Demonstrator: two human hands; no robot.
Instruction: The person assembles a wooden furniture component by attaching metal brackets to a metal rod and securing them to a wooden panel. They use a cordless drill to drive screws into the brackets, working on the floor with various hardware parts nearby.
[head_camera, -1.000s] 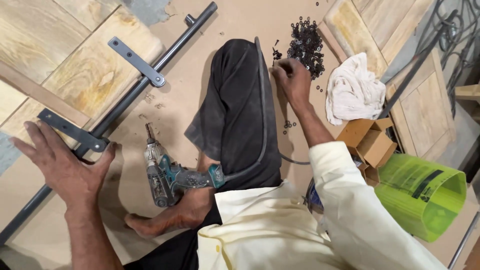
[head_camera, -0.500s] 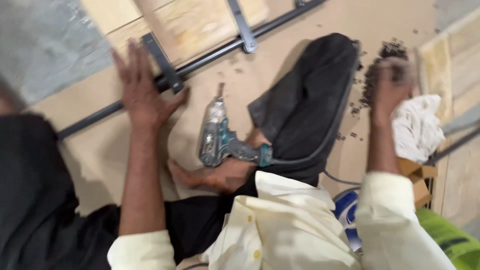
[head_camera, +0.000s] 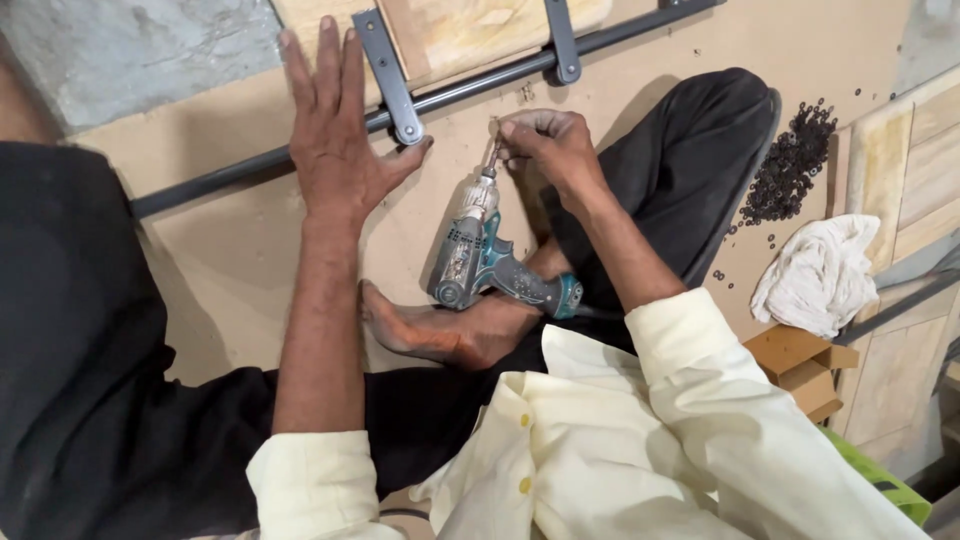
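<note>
Here, right hand (head_camera: 555, 150) pinching a screw (head_camera: 493, 128) at the drill (head_camera: 478, 250) tip.

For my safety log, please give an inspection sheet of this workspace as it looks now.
Surface: tan board floor, bare between things.
Job's things: teal cordless drill lying on it; dark grey metal bar with grey metal bracket.
Clutter: heap of small black screws, crumpled white cloth, brown cardboard box.
Fingers: left hand flat by the bracket; right hand pinching at the drill's bit.
Cables: nothing seen.
Surroundings: pale wooden panels.
</note>
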